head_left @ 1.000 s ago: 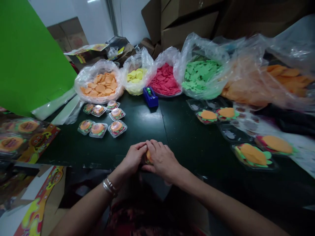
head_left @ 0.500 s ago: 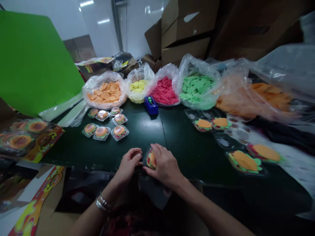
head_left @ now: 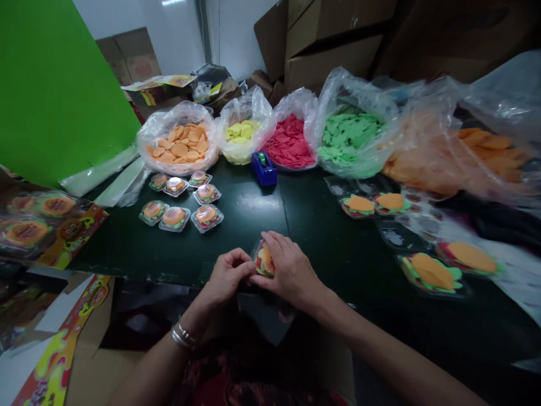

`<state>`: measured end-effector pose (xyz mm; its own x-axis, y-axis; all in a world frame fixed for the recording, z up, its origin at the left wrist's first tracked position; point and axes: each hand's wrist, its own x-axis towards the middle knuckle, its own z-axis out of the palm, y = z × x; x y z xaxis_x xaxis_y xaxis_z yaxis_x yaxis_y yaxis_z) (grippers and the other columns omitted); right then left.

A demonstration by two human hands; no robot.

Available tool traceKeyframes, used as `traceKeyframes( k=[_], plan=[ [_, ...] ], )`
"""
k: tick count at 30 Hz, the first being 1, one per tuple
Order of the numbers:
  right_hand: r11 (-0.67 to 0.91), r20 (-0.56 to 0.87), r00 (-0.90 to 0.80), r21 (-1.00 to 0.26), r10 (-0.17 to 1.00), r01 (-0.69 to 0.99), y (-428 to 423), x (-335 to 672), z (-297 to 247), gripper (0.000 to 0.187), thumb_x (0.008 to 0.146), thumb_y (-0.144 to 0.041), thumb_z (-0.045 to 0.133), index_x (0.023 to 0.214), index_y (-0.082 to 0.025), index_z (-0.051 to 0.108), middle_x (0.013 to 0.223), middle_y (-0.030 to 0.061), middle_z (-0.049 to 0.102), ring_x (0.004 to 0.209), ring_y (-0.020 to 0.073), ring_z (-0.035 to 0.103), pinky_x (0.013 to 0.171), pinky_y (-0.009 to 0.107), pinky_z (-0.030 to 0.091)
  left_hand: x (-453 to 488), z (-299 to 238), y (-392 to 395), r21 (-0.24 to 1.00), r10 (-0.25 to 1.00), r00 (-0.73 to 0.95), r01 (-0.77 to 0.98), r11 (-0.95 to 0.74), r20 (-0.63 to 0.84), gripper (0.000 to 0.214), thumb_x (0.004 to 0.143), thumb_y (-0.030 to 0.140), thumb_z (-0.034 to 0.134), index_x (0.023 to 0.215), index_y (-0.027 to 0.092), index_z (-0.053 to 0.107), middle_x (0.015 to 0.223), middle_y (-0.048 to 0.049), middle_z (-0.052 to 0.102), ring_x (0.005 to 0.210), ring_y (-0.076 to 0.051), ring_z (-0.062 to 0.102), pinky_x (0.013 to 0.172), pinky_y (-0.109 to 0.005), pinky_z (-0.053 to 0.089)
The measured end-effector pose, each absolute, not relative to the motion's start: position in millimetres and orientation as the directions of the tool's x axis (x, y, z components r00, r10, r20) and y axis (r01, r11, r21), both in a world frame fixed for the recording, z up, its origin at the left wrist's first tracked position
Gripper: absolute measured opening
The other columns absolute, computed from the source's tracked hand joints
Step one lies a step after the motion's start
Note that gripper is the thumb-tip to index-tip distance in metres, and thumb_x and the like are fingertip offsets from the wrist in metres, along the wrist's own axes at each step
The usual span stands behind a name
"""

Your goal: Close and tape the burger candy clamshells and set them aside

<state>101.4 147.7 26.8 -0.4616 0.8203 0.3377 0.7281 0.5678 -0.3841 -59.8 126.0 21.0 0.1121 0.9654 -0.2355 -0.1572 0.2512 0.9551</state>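
A small clear plastic box with a toy burger [head_left: 265,259] inside stands at the table's near edge, between my hands. My right hand [head_left: 293,276] is wrapped over its top and right side, covering much of it. At the box's left edge, my left hand [head_left: 228,277] is closed in a pinch with thumb and forefinger against the plastic. Whether a bit of tape is between those fingertips is too small to tell. Several closed burger boxes [head_left: 174,217] sit on the table to the left. Farther back is a blue tape dispenser [head_left: 264,168].
Along the back stand bags of orange foam pieces [head_left: 183,144], yellow pieces [head_left: 240,132], red pieces [head_left: 291,141] and green pieces [head_left: 350,135]. Open trays with layered burgers [head_left: 429,272] lie at right. A printed burger pack [head_left: 46,228] and a green panel [head_left: 54,90] are at left.
My left fingertips have closed in on the box's left edge, where a small gap showed before. The right hand keeps its grip on the box. The view has tilted slightly downward.
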Motion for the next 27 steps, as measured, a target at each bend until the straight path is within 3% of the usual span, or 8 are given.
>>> traceKeyframes(
  k=[4, 6, 8, 9, 12, 17, 22, 27],
  plan=[
    [0.528, 0.285, -0.473, -0.662, 0.834, 0.532, 148.4, 113.6, 30.5, 0.084, 0.066, -0.044, 0.075, 0.135, -0.016, 0.036, 0.132, 0.0186, 0.049, 0.12, 0.0316, 0.048, 0.097, 0.049, 0.043, -68.1, 18.5, 120.5, 0.945, 0.969, 0.089, -0.218, 0.243, -0.229, 0.03, 0.064, 0.037, 0.076, 0.063, 0.015, 0.055, 0.05, 0.0017, 0.06, 0.045, -0.009, 0.051, 0.048, -0.021, 0.039],
    [0.385, 0.249, -0.339, -0.816, 0.907, 0.431, 143.1, 124.3, 31.5, 0.068, 0.074, -0.045, 0.067, 0.131, -0.019, 0.04, 0.129, 0.0145, 0.051, 0.116, 0.0271, 0.051, 0.095, 0.043, 0.044, -73.1, 16.6, 114.6, 0.935, 0.973, 0.077, -0.269, 0.23, -0.217, 0.031, 0.065, 0.038, 0.076, 0.064, 0.015, 0.055, 0.051, 0.0007, 0.061, 0.047, -0.01, 0.053, 0.048, -0.021, 0.04],
    [0.186, 0.124, -0.2, -0.926, 0.972, 0.329, 132.5, 132.2, 28.8, 0.039, 0.084, -0.047, 0.054, 0.111, -0.019, 0.053, 0.105, 0.0093, 0.062, 0.096, 0.0217, 0.06, 0.08, 0.035, 0.05, -74.8, 14.2, 108.0, 0.913, 0.974, 0.06, -0.337, 0.228, -0.221, 0.032, 0.064, 0.038, 0.077, 0.065, 0.015, 0.055, 0.052, 0.0007, 0.061, 0.047, -0.011, 0.054, 0.047, -0.02, 0.039],
    [0.097, 0.045, -0.188, -0.956, 0.981, 0.278, 125.6, 133.6, 26.1, 0.033, 0.087, -0.049, 0.048, 0.095, -0.018, 0.057, 0.087, 0.0058, 0.063, 0.081, 0.0188, 0.06, 0.071, 0.031, 0.05, -73.7, 12.7, 105.1, 0.897, 0.971, 0.054, -0.374, 0.235, -0.232, 0.033, 0.063, 0.039, 0.078, 0.065, 0.015, 0.055, 0.052, 0.0011, 0.061, 0.047, -0.01, 0.054, 0.047, -0.02, 0.038],
    [-0.072, -0.107, -0.267, -0.988, 0.958, 0.138, 104.5, 126.0, 17.3, 0.041, 0.087, -0.054, 0.045, 0.067, -0.019, 0.049, 0.057, -0.0032, 0.048, 0.053, 0.0113, 0.046, 0.049, 0.023, 0.04, -63.8, 8.3, 99.6, 0.837, 0.958, 0.04, -0.476, 0.268, -0.283, 0.037, 0.06, 0.039, 0.081, 0.065, 0.016, 0.053, 0.052, 0.0029, 0.059, 0.047, -0.009, 0.053, 0.046, -0.019, 0.038],
    [-0.035, -0.037, -0.072, -0.999, 0.997, 0.029, 100.7, 108.7, 20.6, 0.038, 0.084, -0.048, 0.054, 0.061, -0.019, 0.045, 0.052, -0.0063, 0.035, 0.048, 0.0083, 0.032, 0.043, 0.021, 0.029, -44.5, 12.4, 107.7, 0.794, 0.97, -0.003, -0.575, 0.199, -0.245, 0.034, 0.062, 0.035, 0.081, 0.065, 0.016, 0.052, 0.055, 0.0043, 0.058, 0.052, -0.008, 0.054, 0.051, -0.019, 0.04],
    [0.098, 0.096, -0.025, -0.99, 0.995, 0.105, 112.1, 110.9, 41.7, 0.034, 0.083, -0.041, 0.056, 0.059, -0.018, 0.049, 0.055, -0.005, 0.035, 0.051, 0.0089, 0.03, 0.045, 0.022, 0.027, -38.8, 28.6, 122.4, 0.801, 0.979, 0.001, -0.575, 0.167, -0.203, 0.032, 0.064, 0.035, 0.079, 0.066, 0.016, 0.054, 0.054, 0.0034, 0.059, 0.051, -0.009, 0.054, 0.05, -0.019, 0.041],
    [0.086, 0.084, -0.017, -0.989, 0.996, 0.122, 96.9, 105.9, 28.7, 0.032, 0.085, -0.038, 0.054, 0.06, -0.018, 0.052, 0.054, -0.0044, 0.038, 0.051, 0.01, 0.034, 0.048, 0.022, 0.03, -44.2, 23.5, 106.8, 0.775, 0.931, -0.005, -0.555, 0.302, -0.366, 0.036, 0.061, 0.039, 0.081, 0.067, 0.015, 0.055, 0.057, 0.0032, 0.058, 0.051, -0.007, 0.053, 0.051, -0.019, 0.042]
  ],
)
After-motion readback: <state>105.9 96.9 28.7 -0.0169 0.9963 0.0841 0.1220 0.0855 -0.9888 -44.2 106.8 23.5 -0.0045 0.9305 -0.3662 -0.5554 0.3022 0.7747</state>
